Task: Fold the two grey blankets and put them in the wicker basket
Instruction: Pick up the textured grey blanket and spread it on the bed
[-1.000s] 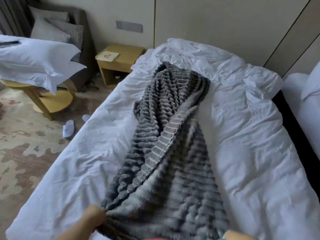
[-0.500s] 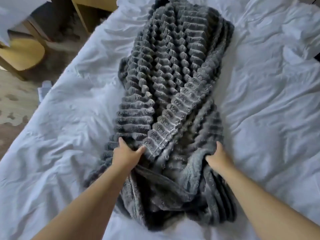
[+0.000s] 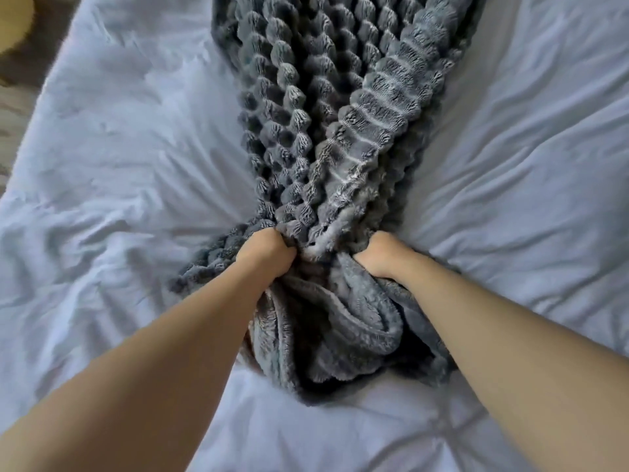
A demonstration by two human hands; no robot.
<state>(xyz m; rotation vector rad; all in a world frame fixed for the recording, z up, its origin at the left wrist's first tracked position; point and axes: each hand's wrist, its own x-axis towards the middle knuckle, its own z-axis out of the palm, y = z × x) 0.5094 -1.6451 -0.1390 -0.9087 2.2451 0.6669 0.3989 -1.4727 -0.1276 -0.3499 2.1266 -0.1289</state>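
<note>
The grey blanket (image 3: 340,131) lies lengthwise down the middle of the white bedding (image 3: 136,165) as a long, narrow, bunched strip. Its ribbed, bobbled face is uppermost. A flat ridged band runs diagonally across it. Its near end is gathered into loose plush folds that rest on the bedding.

The left hand (image 3: 263,250) grips the blanket at its left edge, where the strip narrows. Its fingers are curled into the fabric. The right hand (image 3: 383,255) grips the opposite edge at the same level, its fingers likewise buried in the pile. The two hands sit close together with a pinched ridge of blanket between them. Both forearms are bare.

The bedding is creased on both sides of the blanket. Left of it, beyond the bedding's edge, a strip of patterned floor (image 3: 13,97) shows, with part of a yellow item (image 3: 13,18) at the corner.
</note>
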